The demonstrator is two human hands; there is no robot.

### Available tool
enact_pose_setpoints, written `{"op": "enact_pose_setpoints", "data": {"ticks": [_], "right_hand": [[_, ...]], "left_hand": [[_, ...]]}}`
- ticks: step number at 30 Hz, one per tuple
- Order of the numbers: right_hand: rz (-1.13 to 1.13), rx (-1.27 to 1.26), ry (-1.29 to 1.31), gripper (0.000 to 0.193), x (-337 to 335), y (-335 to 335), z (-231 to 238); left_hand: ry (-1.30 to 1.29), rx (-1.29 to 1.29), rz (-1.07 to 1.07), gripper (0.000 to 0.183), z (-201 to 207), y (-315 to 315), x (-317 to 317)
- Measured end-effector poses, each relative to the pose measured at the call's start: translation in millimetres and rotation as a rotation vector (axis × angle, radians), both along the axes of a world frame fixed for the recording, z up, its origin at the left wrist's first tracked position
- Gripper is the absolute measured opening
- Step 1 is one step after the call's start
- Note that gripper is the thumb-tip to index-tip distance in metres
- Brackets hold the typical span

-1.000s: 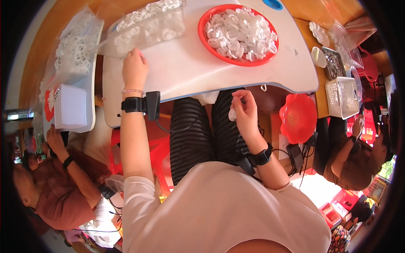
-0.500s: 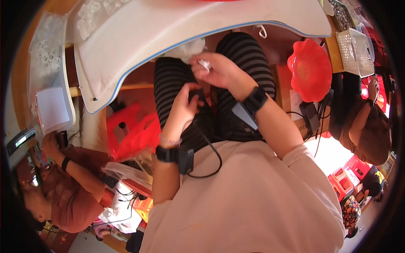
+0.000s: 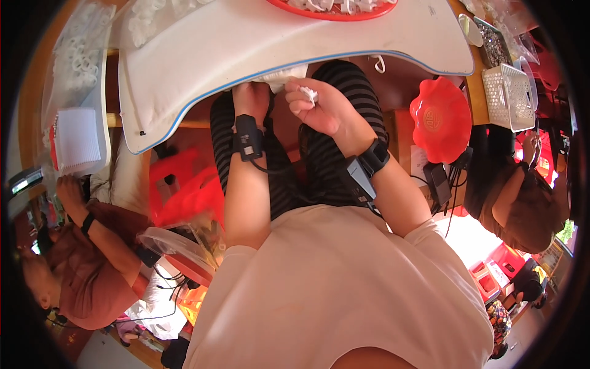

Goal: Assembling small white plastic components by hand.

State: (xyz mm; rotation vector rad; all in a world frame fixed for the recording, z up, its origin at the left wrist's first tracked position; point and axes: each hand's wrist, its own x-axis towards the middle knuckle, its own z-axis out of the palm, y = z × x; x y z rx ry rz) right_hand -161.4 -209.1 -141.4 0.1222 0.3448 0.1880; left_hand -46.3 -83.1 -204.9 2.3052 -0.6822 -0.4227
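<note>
My right hand (image 3: 322,111) is above my knees, just in front of the white tabletop (image 3: 295,40). Its fingers are curled around a small white piece (image 3: 310,95), whose exact kind I cannot make out. Over my left thigh, my left hand (image 3: 251,99) reaches up to the table's blue-trimmed edge. Its fingers disappear beneath that edge, beside a crumpled white bag or cloth (image 3: 281,75) lying on my lap. Whether they grip anything is hidden.
A red tray (image 3: 335,11) of white plastic pieces sits on the tabletop. To the right are a red scalloped bowl (image 3: 440,117) and a white perforated basket (image 3: 509,98). Bags of white rings (image 3: 77,74) stand left. Co-workers sit on both sides. A white loop (image 3: 379,64) hangs below the edge.
My left hand has gone forward from between my thighs to the table edge by the white bag. My right hand still holds the white piece. More of the red tray shows.
</note>
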Motion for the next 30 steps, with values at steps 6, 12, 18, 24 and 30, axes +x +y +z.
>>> {"op": "enact_pose_setpoints", "data": {"ticks": [6, 12, 18, 24, 30], "right_hand": [[0.061, -0.029, 0.08, 0.017, 3.0, 9.6, 14.2], [0.067, 0.015, 0.133, 0.017, -9.3, -1.6, 23.6], [0.086, -0.04, 0.233, 0.015, -4.8, -2.1, 36.1], [0.107, -0.088, 0.208, 0.015, -4.4, -10.3, 36.7], [0.122, -0.133, 0.215, 0.016, -4.5, -12.5, 35.2]], "left_hand": [[0.765, -1.538, 0.279, 0.022, -60.6, -19.1, 49.5], [0.595, -1.44, 0.112, 0.021, -70.7, -26.5, 24.4], [0.405, -1.294, 0.038, 0.021, -73.6, -40.6, 48.2], [0.241, -1.096, 0.014, 0.02, -74.1, -40.1, 63.4], [0.099, -0.856, -0.006, 0.02, -82.1, -35.0, 57.2]]}}
